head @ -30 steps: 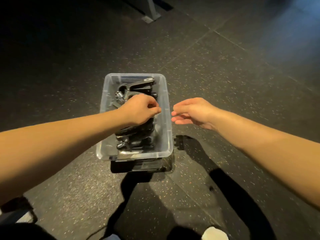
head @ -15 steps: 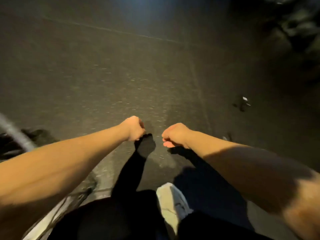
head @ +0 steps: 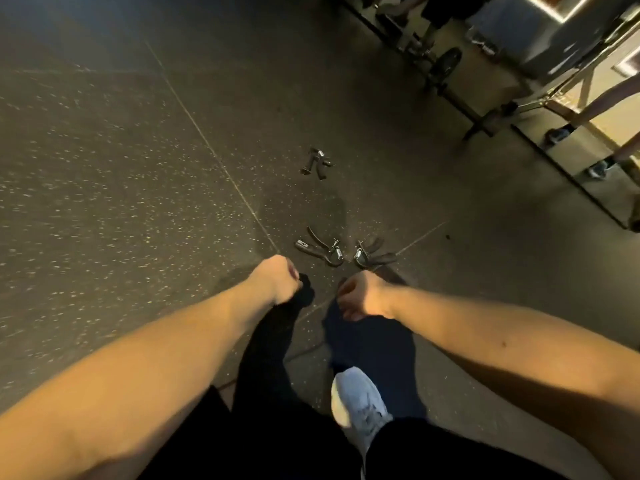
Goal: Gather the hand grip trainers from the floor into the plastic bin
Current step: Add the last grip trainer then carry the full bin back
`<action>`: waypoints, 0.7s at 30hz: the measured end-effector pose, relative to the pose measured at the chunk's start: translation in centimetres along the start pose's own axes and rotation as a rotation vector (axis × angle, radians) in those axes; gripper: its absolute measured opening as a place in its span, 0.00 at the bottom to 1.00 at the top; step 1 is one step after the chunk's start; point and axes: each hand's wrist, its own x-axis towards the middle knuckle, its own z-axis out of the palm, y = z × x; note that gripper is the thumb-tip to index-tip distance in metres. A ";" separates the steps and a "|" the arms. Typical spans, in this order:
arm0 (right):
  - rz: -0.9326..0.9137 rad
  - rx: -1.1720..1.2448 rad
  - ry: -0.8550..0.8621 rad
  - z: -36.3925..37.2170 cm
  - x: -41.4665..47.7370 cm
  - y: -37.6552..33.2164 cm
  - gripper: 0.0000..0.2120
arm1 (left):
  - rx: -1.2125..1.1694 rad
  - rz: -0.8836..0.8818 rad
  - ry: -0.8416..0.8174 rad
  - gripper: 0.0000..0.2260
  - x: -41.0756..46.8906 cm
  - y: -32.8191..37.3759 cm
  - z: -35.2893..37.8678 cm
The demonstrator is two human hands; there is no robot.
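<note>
The left hand (head: 277,280) and right hand (head: 362,299) are curled into empty fists above the speckled dark rubber floor (head: 138,202), near two black spring-loaded grip trainers (head: 320,250); a third trainer (head: 317,163) lies beyond.

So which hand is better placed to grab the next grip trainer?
Right, probably: the right hand sits just short of the right-side grip trainer; the left hand is slightly further from the left-side grip trainer.

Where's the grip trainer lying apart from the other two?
Head view: the lone grip trainer lies on the floor mid-frame, right of the floor seam, beyond the nearer left trainer and nearer right trainer.
</note>
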 end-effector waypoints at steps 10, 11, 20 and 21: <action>-0.153 -0.108 0.135 -1.7 16.4 4.8 0.21 | 0.242 -0.076 0.168 0.32 15.5 2.0 8.8; -0.183 -0.146 0.186 -1.7 17.7 4.7 0.23 | 0.263 -0.088 0.170 0.35 16.7 1.8 8.8; -0.194 -0.230 0.329 1.8 20.5 5.0 0.23 | 0.680 -0.047 0.158 0.36 18.9 0.3 9.1; -0.174 -0.198 0.337 2.3 20.3 4.9 0.25 | 0.715 -0.036 0.151 0.37 19.0 -0.1 9.0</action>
